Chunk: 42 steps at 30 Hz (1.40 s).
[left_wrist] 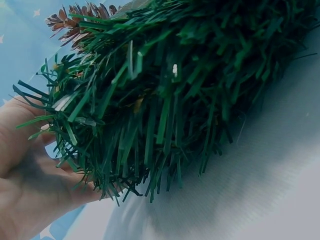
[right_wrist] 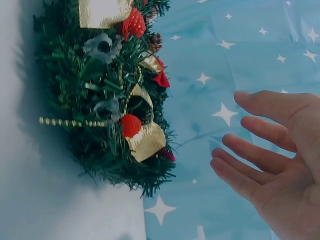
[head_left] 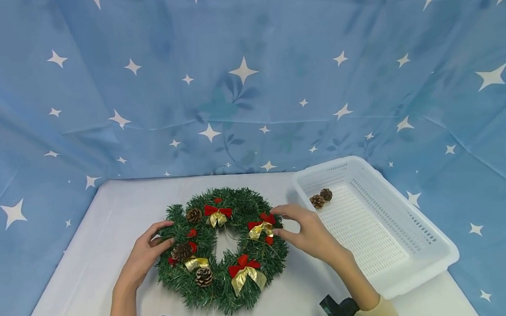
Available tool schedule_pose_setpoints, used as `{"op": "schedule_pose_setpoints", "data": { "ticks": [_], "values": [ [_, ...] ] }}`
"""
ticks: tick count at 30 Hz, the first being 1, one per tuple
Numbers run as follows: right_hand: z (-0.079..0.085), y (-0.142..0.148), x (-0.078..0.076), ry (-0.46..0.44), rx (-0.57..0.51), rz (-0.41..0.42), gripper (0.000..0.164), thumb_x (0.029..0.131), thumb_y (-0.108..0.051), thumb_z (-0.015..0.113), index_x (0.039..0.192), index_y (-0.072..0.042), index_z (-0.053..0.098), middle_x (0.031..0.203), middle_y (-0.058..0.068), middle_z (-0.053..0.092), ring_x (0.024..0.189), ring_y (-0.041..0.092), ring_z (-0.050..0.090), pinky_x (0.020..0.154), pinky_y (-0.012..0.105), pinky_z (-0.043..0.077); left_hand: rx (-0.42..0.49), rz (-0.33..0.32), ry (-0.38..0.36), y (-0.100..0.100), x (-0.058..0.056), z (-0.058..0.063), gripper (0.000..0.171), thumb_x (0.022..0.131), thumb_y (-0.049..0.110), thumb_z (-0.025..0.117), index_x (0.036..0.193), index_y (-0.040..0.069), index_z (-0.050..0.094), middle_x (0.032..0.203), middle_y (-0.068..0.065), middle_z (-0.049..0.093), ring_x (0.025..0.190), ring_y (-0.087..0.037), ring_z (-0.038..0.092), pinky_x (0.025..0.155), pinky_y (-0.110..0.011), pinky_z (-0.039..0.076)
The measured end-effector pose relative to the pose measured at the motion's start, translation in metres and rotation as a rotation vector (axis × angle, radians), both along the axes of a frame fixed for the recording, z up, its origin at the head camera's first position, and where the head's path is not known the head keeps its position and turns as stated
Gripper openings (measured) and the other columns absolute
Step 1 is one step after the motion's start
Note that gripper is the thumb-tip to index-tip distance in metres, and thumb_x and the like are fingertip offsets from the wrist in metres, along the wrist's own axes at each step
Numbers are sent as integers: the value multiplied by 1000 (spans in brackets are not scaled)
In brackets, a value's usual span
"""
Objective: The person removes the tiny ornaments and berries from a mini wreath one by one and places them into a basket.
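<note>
A green Christmas wreath point(head_left: 187, 292) lies on the white table, decorated with red and gold bows point(head_left: 245, 273), pine cones point(head_left: 204, 277) and red berries point(right_wrist: 131, 125). At its left edge my left hand point(head_left: 142, 255) grips the tinsel; in the left wrist view its fingertips are partly hidden by the green strands. My right hand point(head_left: 307, 229) hovers at the wreath's right side, near a bow point(head_left: 261, 226). The right wrist view shows that hand point(right_wrist: 280, 155) with fingers spread and relaxed, apart from the wreath. A gold bead string point(right_wrist: 72, 122) sticks out from the greenery.
To the right stands a white plastic basket point(head_left: 425, 275) with two small pine cones point(head_left: 317, 201) in its far left corner. A blue curtain with white stars point(head_left: 243, 71) hangs behind the white table point(head_left: 108, 205).
</note>
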State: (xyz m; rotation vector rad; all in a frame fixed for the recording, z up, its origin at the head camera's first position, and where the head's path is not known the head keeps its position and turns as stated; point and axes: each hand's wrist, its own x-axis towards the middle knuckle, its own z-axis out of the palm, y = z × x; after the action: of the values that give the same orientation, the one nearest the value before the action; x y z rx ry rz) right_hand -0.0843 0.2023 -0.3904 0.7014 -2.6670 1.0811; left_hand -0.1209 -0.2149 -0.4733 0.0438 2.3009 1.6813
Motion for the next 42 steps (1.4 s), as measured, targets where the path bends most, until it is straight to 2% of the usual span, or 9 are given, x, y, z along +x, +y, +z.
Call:
{"op": "schedule_pose_setpoints", "data": {
  "ticks": [6,13,19,24,30,36,42],
  "values": [
    [-6,-6,5,-30,-43,1,44,87,-12,83,129,-10,70,131,5,70,119,27,69,96,44,59,9,8,-5,0,1,1,64,100,32,70,155,15,42,171,-19,13,152,-57,18,113,-75,29],
    [-13,-14,7,3,-121,65,45,87,-9,83,129,-7,69,125,13,72,108,32,72,94,46,60,18,6,5,1,2,2,63,101,30,69,155,15,42,171,-20,13,151,-57,18,112,-76,30],
    [-19,-21,10,30,-152,81,44,85,-7,84,127,-6,69,123,14,73,105,32,72,91,44,61,10,6,-6,0,1,1,64,101,30,69,157,17,40,172,-20,11,152,-56,17,113,-76,28],
    [-24,-28,13,55,-140,83,45,86,-9,83,129,-9,69,125,8,72,104,30,72,90,41,61,1,7,-10,1,1,2,65,101,32,69,157,18,39,172,-21,11,152,-55,19,113,-75,29],
    [-26,-37,18,46,-103,83,45,87,-14,83,130,-11,70,129,6,71,114,26,70,93,40,59,-1,7,0,1,1,3,65,101,34,69,157,17,41,171,-21,11,152,-56,18,113,-75,29],
    [-30,-47,19,-4,-105,119,43,88,-14,83,130,-12,70,129,3,71,123,25,66,97,41,58,2,9,0,1,2,2,65,100,35,69,156,17,41,171,-21,11,151,-56,18,113,-76,29],
    [-36,-58,20,-10,-123,178,41,90,-15,81,130,-12,69,129,6,71,119,22,68,96,39,59,7,10,-16,0,3,1,65,101,32,69,157,17,39,172,-19,9,152,-56,16,114,-75,29]
  ]
}}
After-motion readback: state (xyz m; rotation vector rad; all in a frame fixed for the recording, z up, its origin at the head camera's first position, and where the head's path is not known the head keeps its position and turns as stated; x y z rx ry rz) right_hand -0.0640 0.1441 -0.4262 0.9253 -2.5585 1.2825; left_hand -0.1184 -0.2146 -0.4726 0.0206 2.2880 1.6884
